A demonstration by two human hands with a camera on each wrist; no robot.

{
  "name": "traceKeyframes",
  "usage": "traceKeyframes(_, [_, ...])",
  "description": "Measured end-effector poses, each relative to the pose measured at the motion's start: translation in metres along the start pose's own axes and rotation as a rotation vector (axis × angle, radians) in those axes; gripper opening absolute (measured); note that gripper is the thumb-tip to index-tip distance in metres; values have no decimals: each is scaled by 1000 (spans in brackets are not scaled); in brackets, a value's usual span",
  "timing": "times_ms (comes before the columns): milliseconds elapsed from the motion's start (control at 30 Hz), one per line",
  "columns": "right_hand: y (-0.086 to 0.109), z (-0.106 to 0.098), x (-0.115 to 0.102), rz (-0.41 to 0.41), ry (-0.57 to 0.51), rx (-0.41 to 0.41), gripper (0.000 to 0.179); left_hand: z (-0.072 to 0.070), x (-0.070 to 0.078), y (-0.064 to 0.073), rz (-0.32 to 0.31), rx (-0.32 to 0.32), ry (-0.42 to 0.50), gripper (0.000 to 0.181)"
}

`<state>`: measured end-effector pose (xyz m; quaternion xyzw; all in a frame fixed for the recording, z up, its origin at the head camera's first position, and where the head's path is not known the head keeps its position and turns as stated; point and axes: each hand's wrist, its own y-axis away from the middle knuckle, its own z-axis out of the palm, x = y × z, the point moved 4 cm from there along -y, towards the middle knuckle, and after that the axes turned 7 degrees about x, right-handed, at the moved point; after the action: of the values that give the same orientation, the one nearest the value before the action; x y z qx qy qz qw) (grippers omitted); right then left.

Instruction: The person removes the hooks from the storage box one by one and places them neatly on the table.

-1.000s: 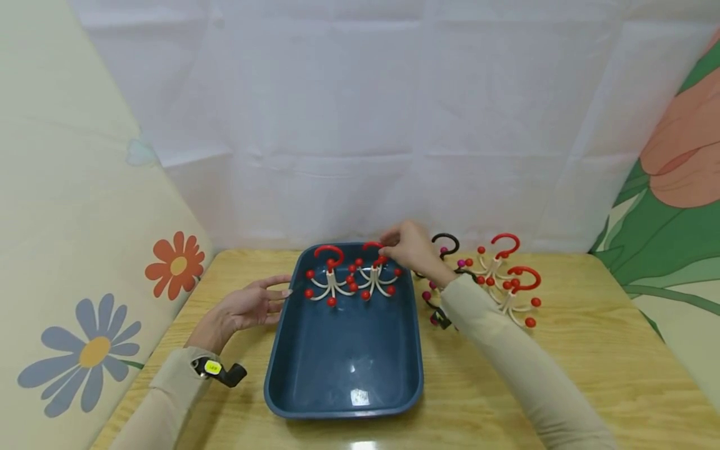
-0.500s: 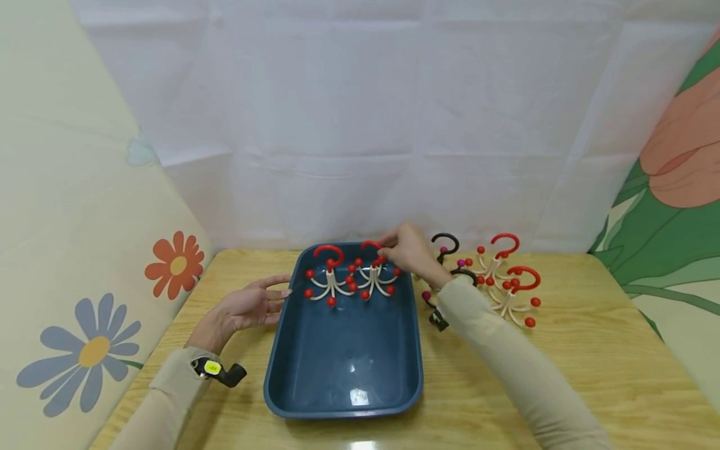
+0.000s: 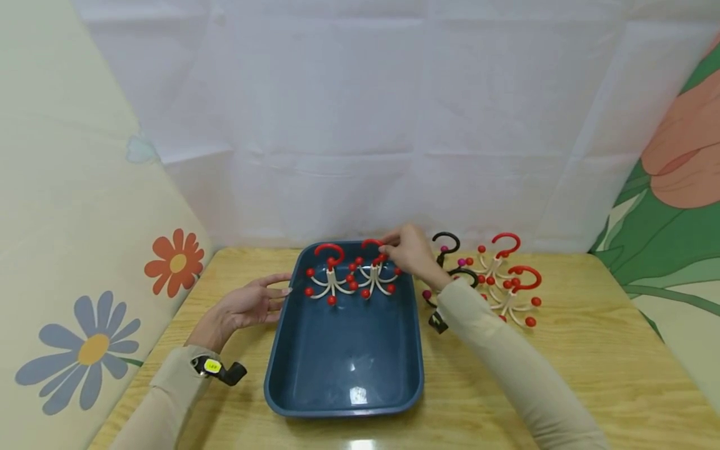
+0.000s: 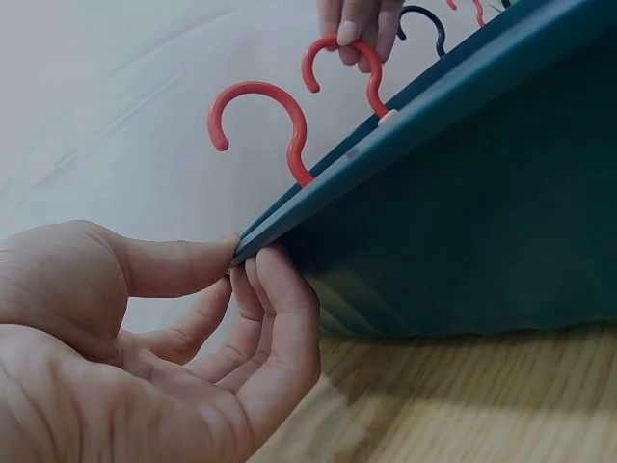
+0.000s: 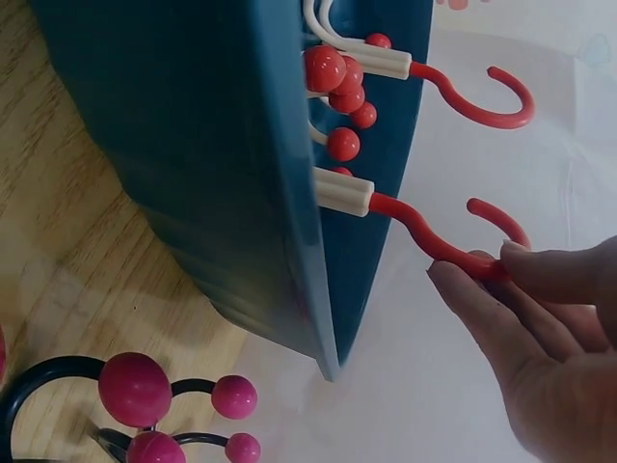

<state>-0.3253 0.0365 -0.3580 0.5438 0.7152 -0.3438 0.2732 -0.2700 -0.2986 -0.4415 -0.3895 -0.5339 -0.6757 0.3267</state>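
Probably mid-placement: right hand pinched a hanger standing in the tray, left hand pinched the tray's rim; next likely called for release.

Work surface: a light wood-grain table in front of me. Resting directly on it is one dark blue rectangular tray, its long sides running away from me. To the tray's right stand a far white hanger and a near white hanger, both red-hooked. Between these and the tray sit black hangers with magenta balls; my right sleeve partly covers them, so I cannot confirm their number.
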Motion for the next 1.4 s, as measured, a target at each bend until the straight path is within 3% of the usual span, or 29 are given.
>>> traceKeyframes(367, [0,-4,-2,42,-14,19,22,0,-1,0,2,-4,-3,58])
traceKeyframes(633, [5,-18,-12,-14,-15,41,25,-2,-3,0,4,-6,-10,60])
traceKeyframes(867, [11,-40,-27,-73,-82,78,23,-2,-2,1,4,3,-7,60])
traceKeyframes(1200, [25,-82,-39,-77,-161,100,24,0,-2,0,2,1,-13,61])
traceKeyframes(1400, [43,-105,-43,-92,-141,97,26,0,-2,0,3,-4,-13,56])
